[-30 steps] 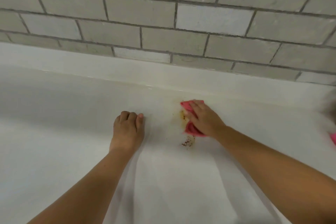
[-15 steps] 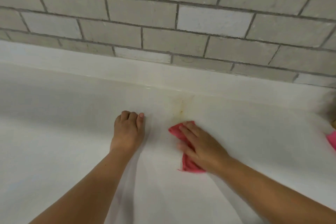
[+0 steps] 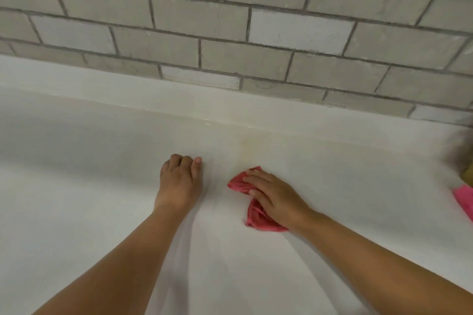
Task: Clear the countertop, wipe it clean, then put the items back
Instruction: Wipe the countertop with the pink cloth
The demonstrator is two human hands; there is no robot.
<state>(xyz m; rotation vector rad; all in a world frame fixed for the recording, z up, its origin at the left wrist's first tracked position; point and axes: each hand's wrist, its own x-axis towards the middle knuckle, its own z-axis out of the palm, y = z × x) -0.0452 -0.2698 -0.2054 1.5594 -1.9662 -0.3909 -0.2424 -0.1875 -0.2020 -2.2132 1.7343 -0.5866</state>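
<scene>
Right hand [image 3: 276, 199] presses pink cloth [image 3: 256, 220] with flat fingers; left hand [image 3: 179, 184], clenched and empty, braces on bench [image 3: 102, 186]. Scrub firmly across faint yellow stain [image 3: 249, 151].

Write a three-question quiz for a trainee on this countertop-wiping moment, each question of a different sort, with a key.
1. True or false: the left hand rests on the countertop with its fingers curled and holds nothing.
2. Seen from the red cloth, the faint yellowish stain lies: A) toward the tiled wall; B) toward the person; C) under the left hand.
3. Which hand presses the cloth down?

Key: 1 true; 2 A; 3 the right hand, with its fingers laid flat on the cloth.
</scene>
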